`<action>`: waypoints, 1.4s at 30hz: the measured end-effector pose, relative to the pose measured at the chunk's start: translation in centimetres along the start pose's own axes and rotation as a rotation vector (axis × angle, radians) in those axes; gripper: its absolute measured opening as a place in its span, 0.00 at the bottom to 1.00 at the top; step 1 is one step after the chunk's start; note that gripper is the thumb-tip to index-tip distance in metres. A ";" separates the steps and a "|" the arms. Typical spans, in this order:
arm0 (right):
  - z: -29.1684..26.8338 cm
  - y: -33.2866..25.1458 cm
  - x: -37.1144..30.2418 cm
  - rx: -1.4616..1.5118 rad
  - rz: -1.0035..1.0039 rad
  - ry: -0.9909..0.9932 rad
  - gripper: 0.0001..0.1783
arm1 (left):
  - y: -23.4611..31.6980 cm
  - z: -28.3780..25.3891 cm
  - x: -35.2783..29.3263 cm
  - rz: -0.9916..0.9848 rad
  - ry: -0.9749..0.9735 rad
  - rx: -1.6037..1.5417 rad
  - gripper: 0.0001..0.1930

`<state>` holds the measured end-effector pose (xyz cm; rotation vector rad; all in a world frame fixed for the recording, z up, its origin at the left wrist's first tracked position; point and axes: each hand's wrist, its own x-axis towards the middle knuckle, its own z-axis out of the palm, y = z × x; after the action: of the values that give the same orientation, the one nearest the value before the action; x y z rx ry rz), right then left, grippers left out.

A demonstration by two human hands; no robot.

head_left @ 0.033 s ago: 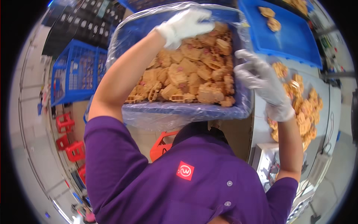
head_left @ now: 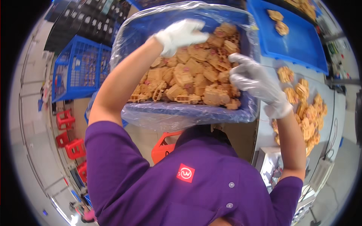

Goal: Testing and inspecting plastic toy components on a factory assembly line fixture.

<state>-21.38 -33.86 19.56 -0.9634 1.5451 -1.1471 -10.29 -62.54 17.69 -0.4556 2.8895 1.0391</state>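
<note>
A blue bin (head_left: 188, 110) lined with clear plastic film holds a heap of tan moulded plastic parts (head_left: 192, 71), some shaped like small vehicle bodies. My left hand (head_left: 181, 37), in a white glove, hovers over the far left part of the heap, fingers stretched out and nothing seen in them. At the bin's right wall is my right hand (head_left: 258, 81), also gloved, its fingers bent but apart and pointing in over the parts. No part shows in its grasp. Whether either hand touches the heap I cannot tell.
On the table at right lies a pile of tan parts (head_left: 307, 120). Beyond it, a blue tray (head_left: 298, 45) holds two pieces. A blue crate (head_left: 77, 69) stands left, near red stools (head_left: 75, 148). A white device (head_left: 269, 165) sits near my right arm.
My right hand has moved left, from outside the bin's right wall to over its edge. My left hand has shifted slightly left and nearer. The view has shifted a little.
</note>
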 end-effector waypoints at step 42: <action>15.1 14.0 20.6 0.133 0.451 -0.574 0.76 | -15.6 7.0 -14.3 -0.790 -0.475 -0.394 0.70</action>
<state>-12.36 -53.13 -0.38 -0.7182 1.1189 -0.5751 7.39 -65.82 4.53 -1.0695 1.8158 1.2987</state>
